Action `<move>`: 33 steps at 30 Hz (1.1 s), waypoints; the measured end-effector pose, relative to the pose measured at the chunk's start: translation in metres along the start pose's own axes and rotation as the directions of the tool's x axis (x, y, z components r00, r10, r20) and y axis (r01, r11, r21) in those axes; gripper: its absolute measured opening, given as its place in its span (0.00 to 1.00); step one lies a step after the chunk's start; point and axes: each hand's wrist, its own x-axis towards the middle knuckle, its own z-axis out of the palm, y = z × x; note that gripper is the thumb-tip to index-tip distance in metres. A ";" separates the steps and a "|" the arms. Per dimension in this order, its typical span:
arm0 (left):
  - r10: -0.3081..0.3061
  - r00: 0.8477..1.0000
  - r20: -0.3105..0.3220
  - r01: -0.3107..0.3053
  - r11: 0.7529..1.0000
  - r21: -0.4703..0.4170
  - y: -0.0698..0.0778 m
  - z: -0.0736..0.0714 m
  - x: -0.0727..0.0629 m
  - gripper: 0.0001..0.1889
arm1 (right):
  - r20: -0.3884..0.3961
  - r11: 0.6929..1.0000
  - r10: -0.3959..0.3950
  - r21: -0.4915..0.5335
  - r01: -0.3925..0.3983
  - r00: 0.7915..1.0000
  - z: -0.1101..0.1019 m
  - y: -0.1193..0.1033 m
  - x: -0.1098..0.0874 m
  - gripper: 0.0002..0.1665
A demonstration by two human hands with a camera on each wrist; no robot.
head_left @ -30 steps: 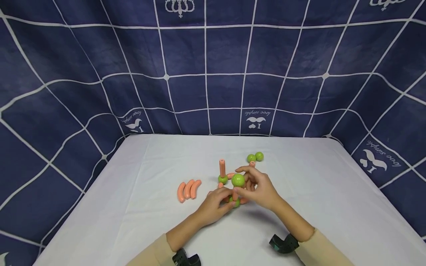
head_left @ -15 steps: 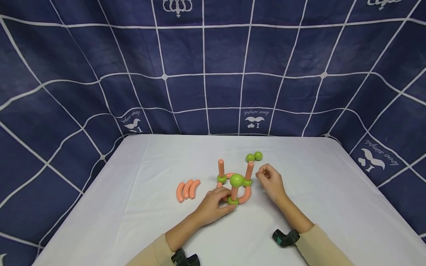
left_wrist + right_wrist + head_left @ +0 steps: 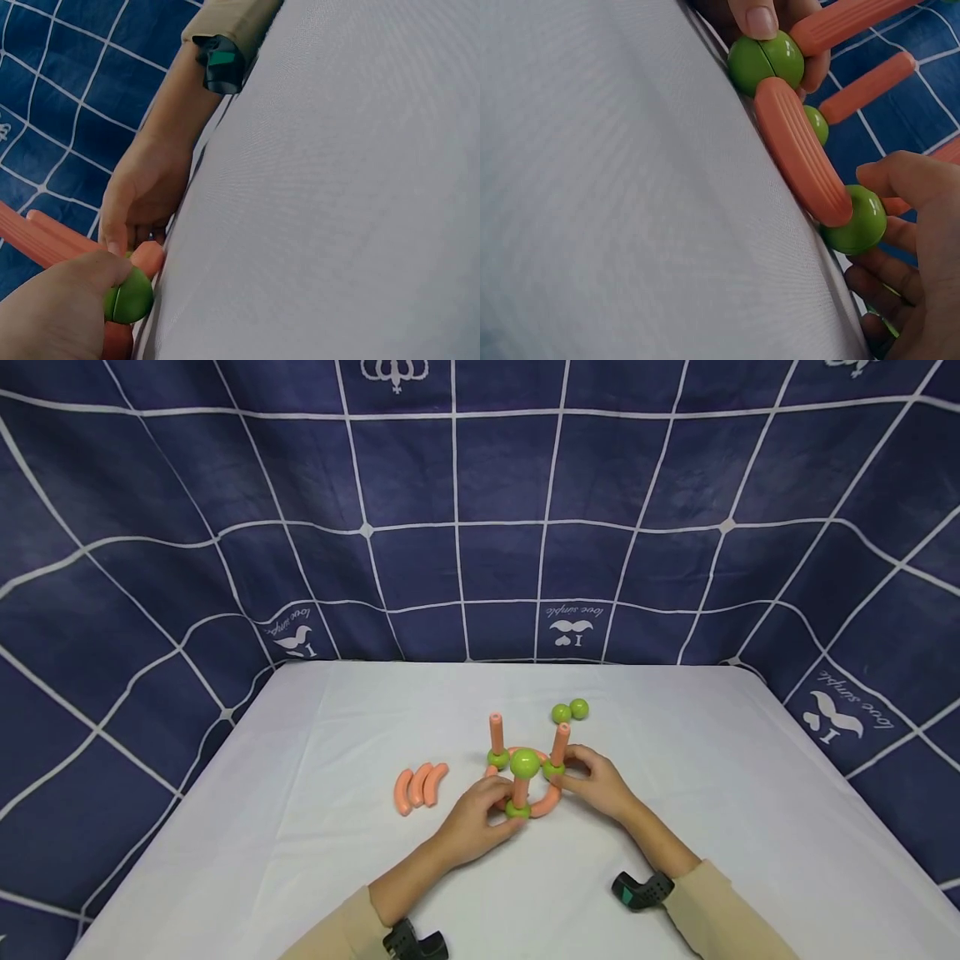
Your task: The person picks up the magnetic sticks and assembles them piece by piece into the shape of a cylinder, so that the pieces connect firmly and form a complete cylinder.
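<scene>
A ring of curved orange sticks (image 3: 547, 802) and green balls stands on the table, with upright orange sticks rising from the balls. My left hand (image 3: 480, 818) grips the front green ball (image 3: 766, 64), thumb on its near side. That ball's upright stick (image 3: 521, 792) carries another green ball (image 3: 525, 763) on top. My right hand (image 3: 600, 781) holds the right-hand green ball (image 3: 861, 221) between thumb and fingers, below its bare-topped upright stick (image 3: 560, 743). At the back left, a third green ball (image 3: 497, 759) bears an upright stick (image 3: 496, 732) with no ball on top.
Several loose curved orange sticks (image 3: 417, 785) lie side by side to the left of the ring. Behind it sit two loose green balls (image 3: 570, 711). A white cloth (image 3: 337, 860) covers the table, and a dark blue checked curtain (image 3: 495, 560) hangs behind.
My right hand let go of the ball atop the front stick, drew back to the right, then came in to hold the right-hand ball. My left hand stays at the front ball.
</scene>
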 end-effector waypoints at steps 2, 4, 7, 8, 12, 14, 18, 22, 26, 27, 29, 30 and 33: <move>-0.013 1.000 -0.025 0.013 1.000 0.005 0.000 0.000 0.000 0.14 | -0.003 1.000 -0.008 -0.013 0.008 1.000 0.000 0.000 0.000 0.20; -0.047 0.998 -0.051 0.049 0.998 0.026 0.000 -0.001 -0.001 0.17 | -0.011 1.000 -0.018 -0.012 0.018 1.000 -0.001 -0.005 -0.002 0.19; -0.111 0.989 -0.095 0.116 0.992 0.051 -0.001 -0.002 0.000 0.18 | -0.025 0.999 -0.035 -0.019 0.034 0.999 -0.003 -0.023 -0.006 0.17; -0.127 0.986 -0.110 0.134 0.989 0.058 -0.002 -0.003 0.000 0.17 | -0.030 0.999 -0.035 -0.023 0.034 0.999 -0.004 -0.029 -0.008 0.16; -0.160 0.971 -0.175 0.175 0.982 0.076 -0.004 -0.003 0.000 0.16 | -0.033 0.999 -0.043 -0.033 0.042 0.999 -0.002 -0.025 -0.006 0.16; -0.173 0.964 -0.202 0.191 0.979 0.074 -0.005 -0.002 0.000 0.18 | -0.030 0.999 -0.042 -0.036 0.041 0.999 0.000 -0.013 -0.003 0.16; -0.219 0.945 -0.242 0.242 0.968 0.068 -0.005 -0.002 0.000 0.21 | -0.021 0.998 -0.058 -0.025 0.058 0.998 0.001 0.000 -0.001 0.16; -0.260 0.920 -0.293 0.296 0.951 0.086 -0.006 -0.002 0.001 0.21 | 0.010 0.996 -0.089 0.022 0.089 0.996 0.001 0.001 -0.001 0.14; -0.275 0.896 -0.349 0.324 0.941 0.091 -0.005 -0.002 0.003 0.19 | 0.057 0.994 -0.095 0.063 0.091 0.994 0.002 -0.002 -0.002 0.13; -0.279 0.890 -0.360 0.331 0.939 0.091 -0.005 -0.003 0.003 0.19 | 0.072 0.993 -0.095 0.074 0.089 0.993 0.002 -0.003 -0.003 0.13; -0.287 0.878 -0.384 0.347 0.933 0.095 -0.006 -0.003 0.003 0.18 | 0.103 0.992 -0.097 0.088 0.088 0.990 0.005 -0.006 -0.004 0.12; -0.290 0.872 -0.395 0.353 0.931 0.095 -0.006 -0.003 0.003 0.19 | 0.120 0.991 -0.098 0.099 0.086 0.988 0.006 -0.007 -0.005 0.13; -0.298 0.858 -0.419 0.367 0.926 0.092 -0.007 -0.003 0.002 0.20 | 0.160 0.989 -0.101 0.124 0.081 0.982 0.011 -0.010 -0.008 0.13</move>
